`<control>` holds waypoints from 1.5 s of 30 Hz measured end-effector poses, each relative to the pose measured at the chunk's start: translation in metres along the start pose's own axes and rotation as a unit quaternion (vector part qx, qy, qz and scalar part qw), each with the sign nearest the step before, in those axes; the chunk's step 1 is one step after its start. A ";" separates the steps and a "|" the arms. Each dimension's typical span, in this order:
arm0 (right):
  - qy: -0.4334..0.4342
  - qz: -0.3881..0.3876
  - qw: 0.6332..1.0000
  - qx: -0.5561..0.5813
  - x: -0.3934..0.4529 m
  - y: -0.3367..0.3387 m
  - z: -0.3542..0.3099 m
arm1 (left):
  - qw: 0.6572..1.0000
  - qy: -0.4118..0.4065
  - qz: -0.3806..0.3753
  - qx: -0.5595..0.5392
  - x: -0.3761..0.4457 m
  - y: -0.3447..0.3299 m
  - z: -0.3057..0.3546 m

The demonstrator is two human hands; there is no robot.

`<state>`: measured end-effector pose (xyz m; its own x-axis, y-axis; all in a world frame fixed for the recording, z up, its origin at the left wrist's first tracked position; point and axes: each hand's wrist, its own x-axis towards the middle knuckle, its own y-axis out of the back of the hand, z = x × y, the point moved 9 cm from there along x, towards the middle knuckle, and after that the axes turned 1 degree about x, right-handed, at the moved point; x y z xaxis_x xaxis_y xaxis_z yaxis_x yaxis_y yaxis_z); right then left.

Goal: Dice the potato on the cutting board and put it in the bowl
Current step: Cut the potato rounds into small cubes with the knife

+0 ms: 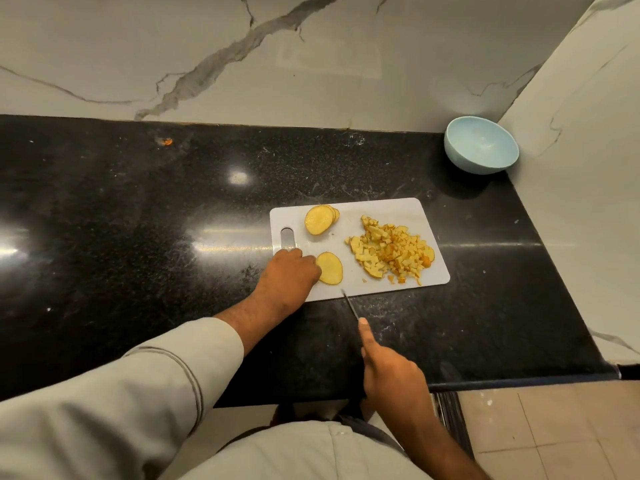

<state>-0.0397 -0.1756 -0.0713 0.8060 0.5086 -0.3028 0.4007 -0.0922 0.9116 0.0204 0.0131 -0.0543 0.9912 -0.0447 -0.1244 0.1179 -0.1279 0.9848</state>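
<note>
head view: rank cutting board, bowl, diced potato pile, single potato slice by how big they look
1. cutting board
2. diced potato pile
3. bowl, close to the pile; it sits farther away, so this order is unsure
4. single potato slice

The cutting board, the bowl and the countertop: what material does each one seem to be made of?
Cutting board: probably plastic; thin, uniformly white, matte, with a moulded handle slot. Bowl: pale blue with a smooth, even surface; ceramic or melamine, the picture cannot settle which. Countertop: likely polished black granite; speckled, with sharp mirror-like light reflections.
</note>
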 end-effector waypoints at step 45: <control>0.029 0.042 0.997 0.050 0.050 0.041 0.023 | 0.965 -0.088 -0.168 -0.181 0.042 -0.004 -0.014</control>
<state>0.0273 -0.1741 -0.0553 0.8132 0.5442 -0.2063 0.3762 -0.2210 0.8998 0.0625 0.0257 -0.0622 0.8715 -0.2329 -0.4316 0.4758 0.1880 0.8592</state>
